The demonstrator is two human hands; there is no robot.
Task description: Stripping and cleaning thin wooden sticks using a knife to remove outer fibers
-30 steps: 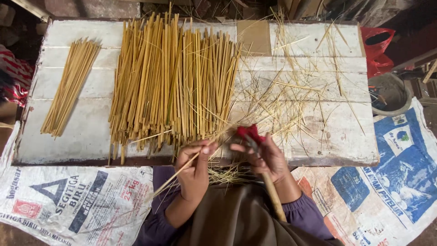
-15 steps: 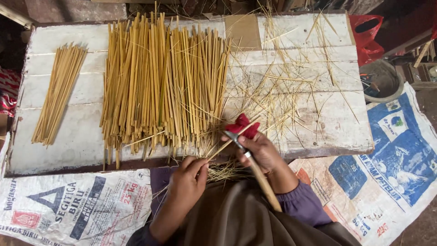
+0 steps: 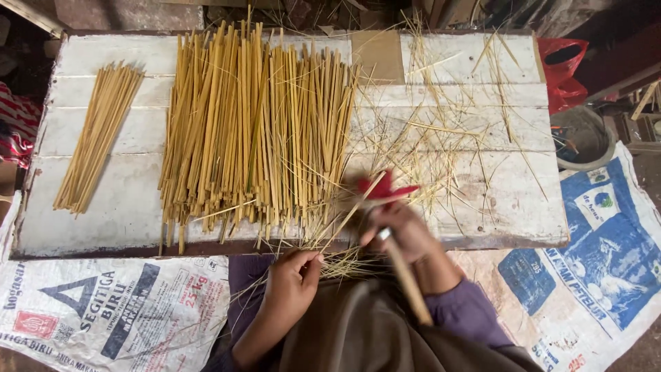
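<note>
My left hand [image 3: 290, 284] pinches the near end of a thin bamboo stick [image 3: 348, 216] that slants up to the right over the board's front edge. My right hand [image 3: 403, 231], blurred by motion, grips a knife with a long wooden handle [image 3: 406, 281] and a red cloth [image 3: 383, 188] wrapped at its blade end, which lies against the far part of the stick. A big pile of bamboo sticks [image 3: 251, 124] covers the middle of the white wooden board [image 3: 124, 213]. A small neat bundle of sticks [image 3: 96, 138] lies at its left.
Thin bamboo shavings [image 3: 447, 131] are scattered over the board's right half and on my lap. Printed woven sacks [image 3: 103, 303] cover the floor left and right. A grey bucket [image 3: 582, 138] and a red plastic bag [image 3: 561, 69] stand at the right.
My left hand drew back toward my body along the stick. The knife with the red cloth moved outward along the stick and is now blurred.
</note>
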